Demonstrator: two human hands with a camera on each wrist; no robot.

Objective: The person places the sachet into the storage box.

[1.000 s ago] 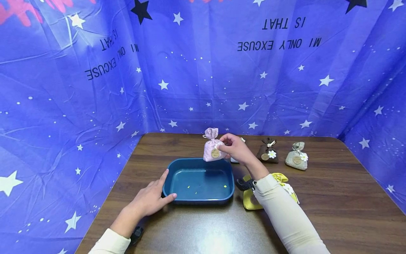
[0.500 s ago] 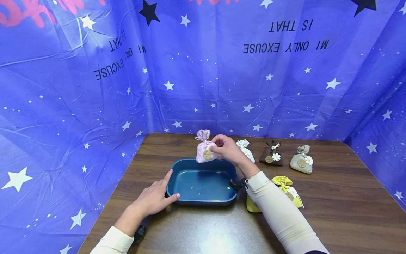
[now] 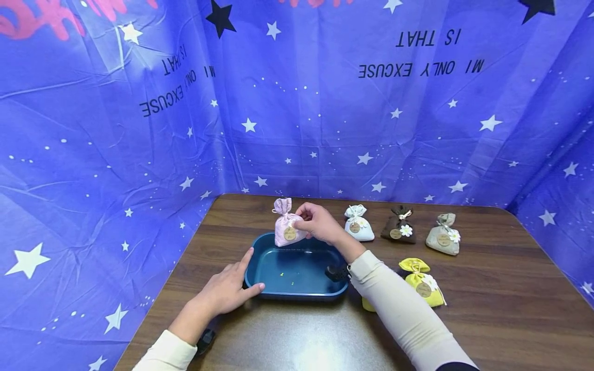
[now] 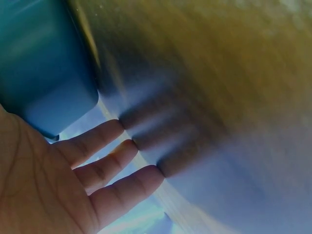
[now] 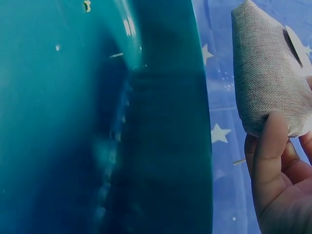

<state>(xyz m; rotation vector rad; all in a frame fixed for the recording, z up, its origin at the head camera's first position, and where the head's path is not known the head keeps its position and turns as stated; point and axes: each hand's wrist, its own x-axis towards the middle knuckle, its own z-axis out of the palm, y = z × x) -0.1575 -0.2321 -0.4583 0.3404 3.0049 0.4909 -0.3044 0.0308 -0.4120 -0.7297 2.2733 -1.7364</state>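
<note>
Held by its right side between thumb and fingers of my right grip, a pink pouch hangs nearly upright, tied neck uppermost, at the far rim of a blue tub. The pouch lies to the grip's left, its long axis close to vertical, while the tub's runs crosswise. Starred cloth shows between pouch and rim in the right wrist view, so I judge them apart; whether the pouch is over the inside of the tub, I cannot tell. My left grip, fingers spread and grasping nothing, rests at the tub's left end; the right is nearer the pouch. Room to move, as I read it, lies toward the near wall, above a few yellow specks. On the surface, a white pouch sits to the right, well apart.
</note>
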